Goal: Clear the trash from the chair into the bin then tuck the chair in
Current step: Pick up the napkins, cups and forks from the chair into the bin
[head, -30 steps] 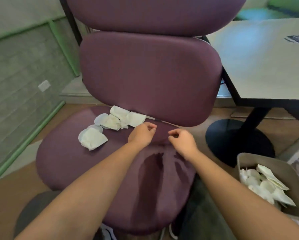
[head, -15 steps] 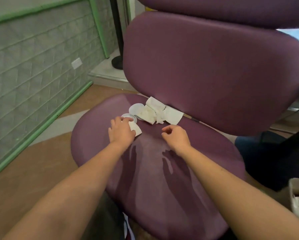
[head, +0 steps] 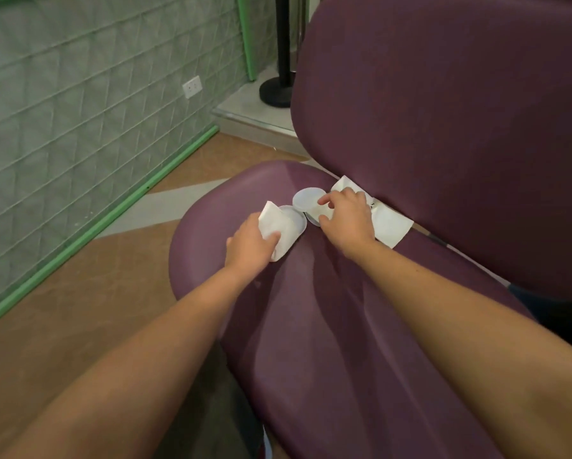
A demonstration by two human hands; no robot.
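Trash (head: 390, 226), light flimsy paper and thin lids, lies at the chair (head: 311, 326) seat's back; left hand (head: 250, 245) pinches a napkin (head: 273, 220), right hand (head: 346, 215) seemingly pinches a lid (head: 308, 199); best taken by the edges.

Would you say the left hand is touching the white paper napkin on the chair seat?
Touching. The head view shows the left hand gripping the white paper napkin, its thumb pressed on top of the sheet.

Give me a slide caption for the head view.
Both hands gather trash on the purple chair seat: left hand grips a napkin, right hand reaches the lid.
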